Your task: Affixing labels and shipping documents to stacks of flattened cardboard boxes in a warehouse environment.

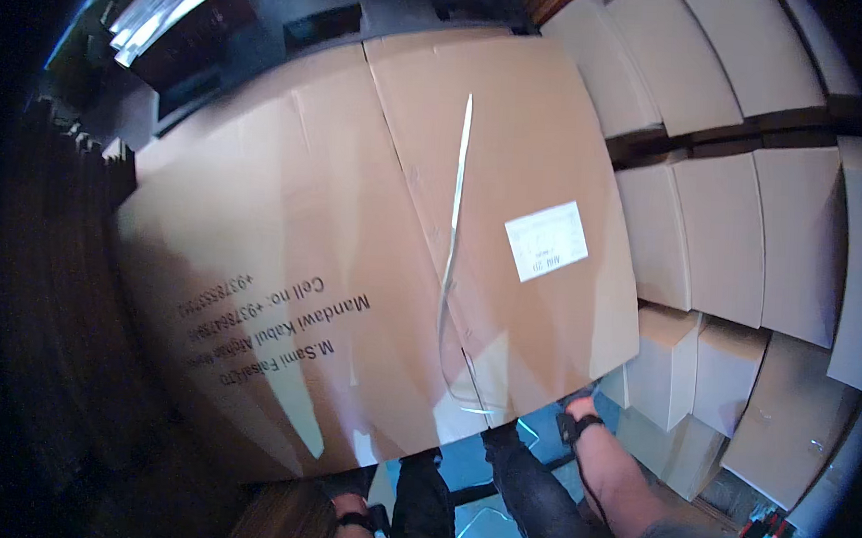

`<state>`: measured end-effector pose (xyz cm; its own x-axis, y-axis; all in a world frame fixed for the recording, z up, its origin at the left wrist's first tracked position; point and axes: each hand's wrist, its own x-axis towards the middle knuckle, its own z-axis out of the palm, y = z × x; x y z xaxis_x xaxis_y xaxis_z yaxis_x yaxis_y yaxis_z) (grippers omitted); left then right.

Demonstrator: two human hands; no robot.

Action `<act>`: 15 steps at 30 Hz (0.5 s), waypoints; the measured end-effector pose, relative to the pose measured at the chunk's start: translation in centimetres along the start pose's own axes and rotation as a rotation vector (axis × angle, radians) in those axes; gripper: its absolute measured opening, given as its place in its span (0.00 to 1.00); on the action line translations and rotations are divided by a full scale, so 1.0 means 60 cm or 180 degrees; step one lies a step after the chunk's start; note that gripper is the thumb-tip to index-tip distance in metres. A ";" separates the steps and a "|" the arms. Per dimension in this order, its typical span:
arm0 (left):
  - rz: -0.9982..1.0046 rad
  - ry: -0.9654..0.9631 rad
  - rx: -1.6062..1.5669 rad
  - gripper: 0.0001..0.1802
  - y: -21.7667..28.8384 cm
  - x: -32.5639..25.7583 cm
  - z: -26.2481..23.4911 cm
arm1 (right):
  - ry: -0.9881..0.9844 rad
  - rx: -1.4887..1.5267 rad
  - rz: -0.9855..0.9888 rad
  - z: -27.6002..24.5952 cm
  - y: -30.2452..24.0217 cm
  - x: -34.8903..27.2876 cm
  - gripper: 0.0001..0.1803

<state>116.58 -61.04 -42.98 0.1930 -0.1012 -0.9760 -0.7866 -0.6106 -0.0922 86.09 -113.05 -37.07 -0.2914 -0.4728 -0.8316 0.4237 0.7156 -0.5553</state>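
Stacked pale boxes [731, 234] beside sealed brown carton [374, 247], both hands' grip hidden beneath it.

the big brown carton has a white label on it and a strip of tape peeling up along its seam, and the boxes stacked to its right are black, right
Not quite. In the head view the stacked boxes to the right are white, not black. The rest holds: the big brown carton has a white label and a strip of tape lifting along its seam.

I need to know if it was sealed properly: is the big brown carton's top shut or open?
Shut. The carton's two top flaps lie flat and meet along the centre seam, but a strip of clear tape has lifted loose.
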 end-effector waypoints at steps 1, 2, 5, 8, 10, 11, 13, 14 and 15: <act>-0.0026 -0.0091 -0.0045 0.20 -0.025 0.015 0.018 | -0.0084 0.0045 0.0086 -0.001 -0.003 0.010 0.36; -0.0082 -0.0174 -0.0082 0.21 -0.037 0.033 0.015 | -0.0182 0.0103 0.0197 -0.035 0.006 0.002 0.36; -0.0161 -0.0358 -0.0199 0.22 -0.024 0.049 0.049 | -0.0498 0.0302 0.0413 -0.084 0.010 0.022 0.36; -0.0033 -0.0490 -0.0553 0.22 -0.004 0.070 0.057 | -0.0823 0.0483 0.0479 -0.084 -0.033 0.063 0.36; -0.1151 -0.0090 -0.0657 0.21 -0.218 -0.067 0.218 | -0.1359 0.0848 0.1187 -0.103 0.073 0.034 0.36; -0.1808 0.0229 -0.0762 0.20 -0.324 -0.033 0.148 | -0.1553 0.1021 0.1384 0.022 0.127 0.056 0.36; -0.1156 -0.0135 -0.0247 0.19 -0.181 -0.083 0.204 | -0.1492 0.0790 0.1208 -0.019 0.091 0.082 0.35; -0.0276 -0.0393 0.0274 0.20 -0.044 0.015 0.042 | -0.1243 0.0475 0.0727 -0.048 -0.010 0.132 0.35; 0.0132 -0.0454 0.0223 0.20 0.153 -0.002 -0.099 | -0.1071 0.0304 0.0388 -0.087 -0.122 0.178 0.35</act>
<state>112.79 -71.31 -42.53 0.0783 -0.0097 -0.9969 -0.8321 -0.5513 -0.0600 75.40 -120.65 -41.83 0.0579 -0.5410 -0.8390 0.5207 0.7334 -0.4370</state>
